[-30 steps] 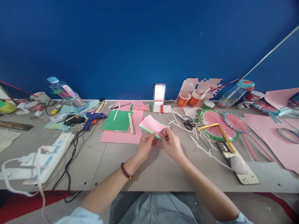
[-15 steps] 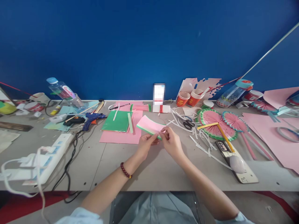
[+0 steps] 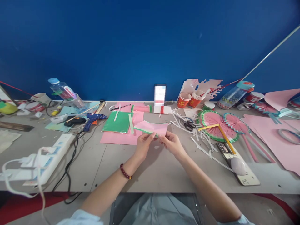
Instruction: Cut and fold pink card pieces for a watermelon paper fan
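Note:
A pink strip of paper [image 3: 152, 126] with a green edge is held up over the table, tilted and slightly curved. My left hand [image 3: 145, 144] pinches its near edge, thumb on top. Close beside it, my right hand [image 3: 172, 143] grips the same edge near the right end. The fingers under the paper are partly hidden. Behind my left hand lie a green paper pack [image 3: 117, 122] and a pink sheet [image 3: 117, 139]. A pleated pink and green strip [image 3: 142, 108] rests farther back.
On the left are a blue glue gun [image 3: 93, 120] and a white power strip [image 3: 57, 150] with cables. To the right lie scissors [image 3: 189, 125], white paper scraps, watermelon-patterned paper fans [image 3: 217, 125] and a phone [image 3: 249, 175]. Red paper cups [image 3: 184, 100] and a propped phone [image 3: 160, 95] stand at the back.
The paper strip has turned from slanting down rightward to lying nearly level, and its far edge has tipped down. Both hands stay close together, the left a little lower.

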`<state>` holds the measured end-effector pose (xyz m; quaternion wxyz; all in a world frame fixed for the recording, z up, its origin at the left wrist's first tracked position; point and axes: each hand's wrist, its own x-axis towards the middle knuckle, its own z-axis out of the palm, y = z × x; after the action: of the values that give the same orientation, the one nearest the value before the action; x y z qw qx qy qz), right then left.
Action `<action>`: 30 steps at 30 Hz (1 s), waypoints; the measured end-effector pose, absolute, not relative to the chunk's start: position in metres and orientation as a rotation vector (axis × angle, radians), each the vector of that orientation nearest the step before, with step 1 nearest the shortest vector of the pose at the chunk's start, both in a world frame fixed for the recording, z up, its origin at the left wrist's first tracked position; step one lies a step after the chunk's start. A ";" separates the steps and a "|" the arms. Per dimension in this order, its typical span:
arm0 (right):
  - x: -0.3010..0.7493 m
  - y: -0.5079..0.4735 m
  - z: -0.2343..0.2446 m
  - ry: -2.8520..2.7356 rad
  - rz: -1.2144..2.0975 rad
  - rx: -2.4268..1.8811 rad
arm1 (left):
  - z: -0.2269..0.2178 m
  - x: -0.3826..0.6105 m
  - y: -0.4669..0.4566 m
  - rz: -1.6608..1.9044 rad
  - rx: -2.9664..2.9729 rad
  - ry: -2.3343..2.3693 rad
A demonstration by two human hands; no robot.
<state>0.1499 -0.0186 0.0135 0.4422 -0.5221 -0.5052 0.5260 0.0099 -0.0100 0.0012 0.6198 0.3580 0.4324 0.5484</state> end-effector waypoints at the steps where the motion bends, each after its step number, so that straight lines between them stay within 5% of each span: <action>1: 0.149 -0.019 0.013 -1.243 1.329 -1.269 | 0.002 0.010 -0.011 1.254 0.840 1.002; 30: 0.156 -0.014 0.013 -1.148 1.500 -1.245 | 0.004 -0.001 0.004 1.454 0.725 1.160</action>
<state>0.1557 -0.0139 0.0131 0.4255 -0.4980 -0.4593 0.5999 -0.0013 0.0037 0.0042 0.5419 0.3053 0.4882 0.6123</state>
